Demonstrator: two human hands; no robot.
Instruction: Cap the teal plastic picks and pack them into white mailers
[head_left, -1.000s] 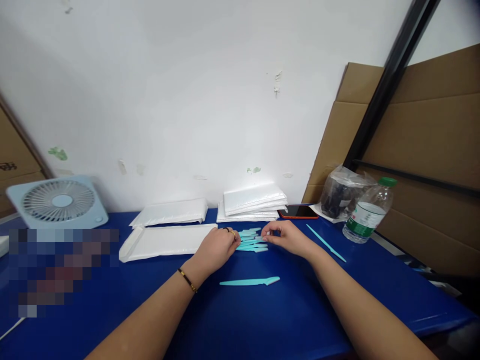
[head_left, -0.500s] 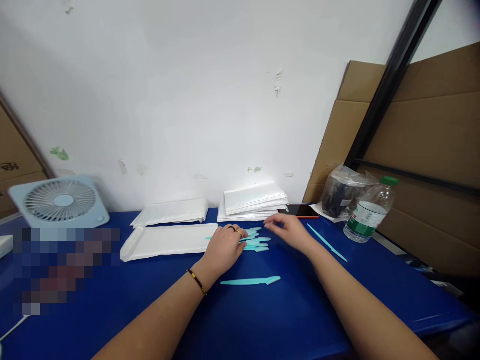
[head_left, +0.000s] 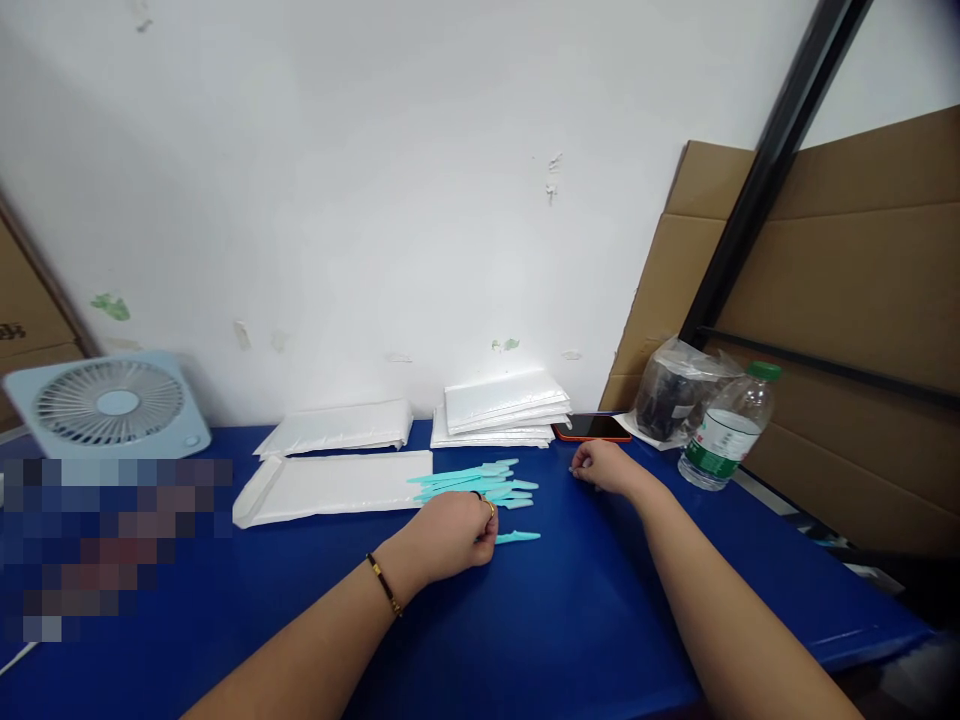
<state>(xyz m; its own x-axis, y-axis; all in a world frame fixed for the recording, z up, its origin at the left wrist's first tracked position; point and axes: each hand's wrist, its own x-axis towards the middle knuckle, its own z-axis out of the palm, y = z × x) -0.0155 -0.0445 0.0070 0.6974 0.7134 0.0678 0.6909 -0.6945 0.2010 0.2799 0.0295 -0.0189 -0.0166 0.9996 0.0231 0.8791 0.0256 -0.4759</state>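
Note:
My left hand (head_left: 454, 535) is closed with fingertips down on the table, gripping a turquoise eyebrow razor. That razor's head end (head_left: 519, 537) pokes out to the right of the fingers, and the rest is covered by the hand. Just beyond lies a loose pile of turquoise eyebrow razors (head_left: 469, 480), their heads pointing right. My right hand (head_left: 606, 467) rests to the right of the pile with fingers curled together. Whatever its fingertips pinch, if anything, is hidden.
An open white padded mailer (head_left: 337, 485) lies left of the pile. Behind are a white mailer (head_left: 337, 428) and a mailer stack (head_left: 506, 400). A phone (head_left: 596, 428), a wrapped dark cup (head_left: 667, 400) and a water bottle (head_left: 724, 440) stand right; a fan (head_left: 116, 402) is left.
My left hand has come off the pile toward me and closed on the separate razor, shifting it toward the pile. My right hand has moved right; the razor there is no longer visible.

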